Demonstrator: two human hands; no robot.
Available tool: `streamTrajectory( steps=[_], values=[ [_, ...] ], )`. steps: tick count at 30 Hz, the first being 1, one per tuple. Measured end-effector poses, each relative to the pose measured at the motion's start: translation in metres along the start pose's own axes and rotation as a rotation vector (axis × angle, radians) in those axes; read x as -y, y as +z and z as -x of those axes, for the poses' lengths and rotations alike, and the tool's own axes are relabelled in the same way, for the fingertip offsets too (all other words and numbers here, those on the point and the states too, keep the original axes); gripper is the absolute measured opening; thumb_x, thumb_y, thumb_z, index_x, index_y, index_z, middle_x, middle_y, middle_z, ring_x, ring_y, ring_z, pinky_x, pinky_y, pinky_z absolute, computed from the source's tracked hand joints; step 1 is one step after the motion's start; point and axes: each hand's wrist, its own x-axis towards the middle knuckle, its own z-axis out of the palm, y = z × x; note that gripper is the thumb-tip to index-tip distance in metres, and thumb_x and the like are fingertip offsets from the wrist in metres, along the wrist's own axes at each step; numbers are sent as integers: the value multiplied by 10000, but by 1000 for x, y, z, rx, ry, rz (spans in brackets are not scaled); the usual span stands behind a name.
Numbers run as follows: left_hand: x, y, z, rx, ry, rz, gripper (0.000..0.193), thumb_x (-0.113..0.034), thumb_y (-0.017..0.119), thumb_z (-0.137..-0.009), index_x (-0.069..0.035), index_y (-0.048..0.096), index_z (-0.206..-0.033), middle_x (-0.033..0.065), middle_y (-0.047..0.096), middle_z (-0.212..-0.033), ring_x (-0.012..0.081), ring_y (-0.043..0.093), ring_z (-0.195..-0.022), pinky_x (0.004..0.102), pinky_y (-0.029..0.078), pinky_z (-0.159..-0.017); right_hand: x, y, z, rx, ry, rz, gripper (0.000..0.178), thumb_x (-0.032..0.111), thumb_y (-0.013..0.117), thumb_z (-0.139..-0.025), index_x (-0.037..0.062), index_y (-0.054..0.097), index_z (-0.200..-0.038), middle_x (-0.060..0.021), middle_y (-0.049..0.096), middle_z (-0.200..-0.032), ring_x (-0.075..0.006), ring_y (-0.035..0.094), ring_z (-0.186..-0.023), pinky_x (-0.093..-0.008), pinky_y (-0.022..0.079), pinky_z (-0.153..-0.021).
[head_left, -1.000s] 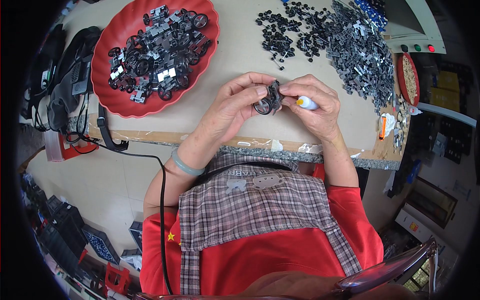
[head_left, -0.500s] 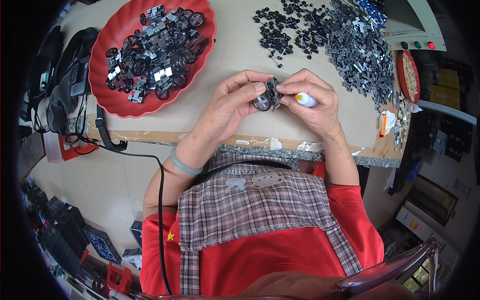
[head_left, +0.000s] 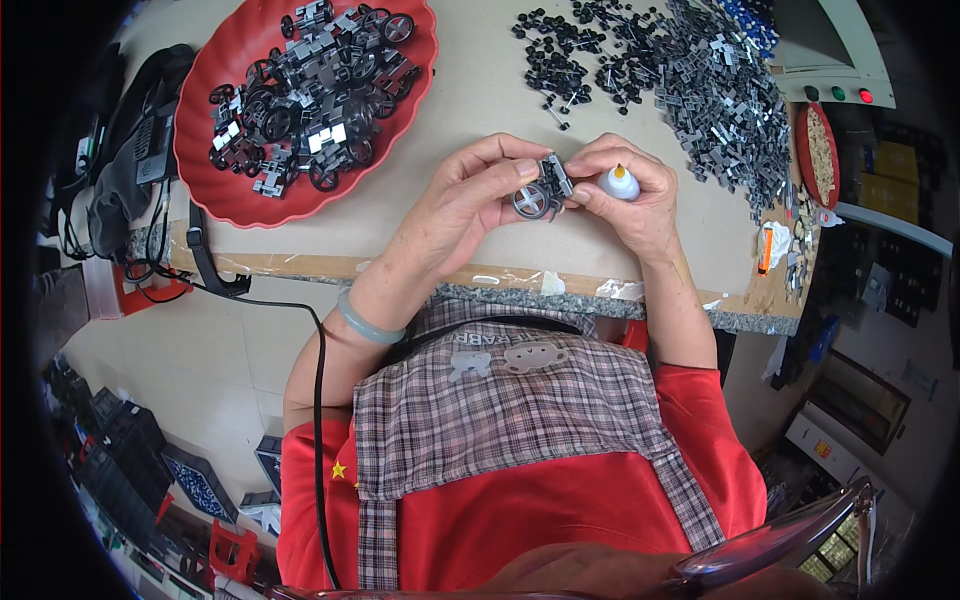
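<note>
Above the table's near edge, my left hand pinches a small dark toy wheel assembly. Its spoked black wheel faces me, and a grey block part sits at its upper right. My right hand is closed round a small white squeeze bottle whose yellow-orange tip points up. The right thumb and fingertips are beside the assembly's right side; whether they touch it I cannot tell.
A scalloped red bowl full of wheeled assemblies stands at the left. Behind lie small black axles with wheels and a heap of grey parts. A red dish and an orange tube are at the right. A black cable hangs at the left.
The assembly has turned, showing more of its grey block. My right hand has shifted slightly right, away from it, and the bottle's tip has swung from pointing left to pointing up.
</note>
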Motion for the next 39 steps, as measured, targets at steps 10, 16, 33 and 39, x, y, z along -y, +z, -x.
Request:
streamTrajectory(
  steps=[10, 16, 33, 39],
  values=[
    [0, -1, 0, 6, -3, 0, 216, -130, 535, -910, -1, 564, -1080, 110, 613, -1010, 170, 630, -935, 319, 521, -851, 3, 0, -1, 38, -68, 123, 210, -3, 738, -697, 38, 700, -900, -71, 660, -856, -148, 624, -784, -252, 506, -690],
    [2, 0, 0, -18, 18, -13, 211, -126, 551, -906, -7, 568, -1080, 78, 608, -993, 144, 622, -924, 299, 524, -830, 3, 4, 0, -4, -161, 232, 221, -15, 731, -691, 63, 710, -896, -67, 653, -888, -145, 624, -784, -256, 505, -681],
    [1, 1, 0, -29, 3, -4, 267, -127, 505, -924, 22, 549, -1141, 111, 620, -968, 177, 628, -921, 348, 531, -849, 1, 5, -1, -9, -155, 154, 269, -64, 711, -665, 56, 713, -906, -69, 625, -955, -128, 623, -758, -226, 506, -649],
    [0, 3, 0, -54, 17, -33, 267, -132, 505, -926, 26, 549, -1136, 106, 617, -980, 159, 624, -905, 326, 532, -829, 4, 3, -3, 4, -359, 416, 304, -67, 685, -649, 63, 705, -922, -88, 647, -910, -161, 651, -773, -256, 542, -625]
  ],
)
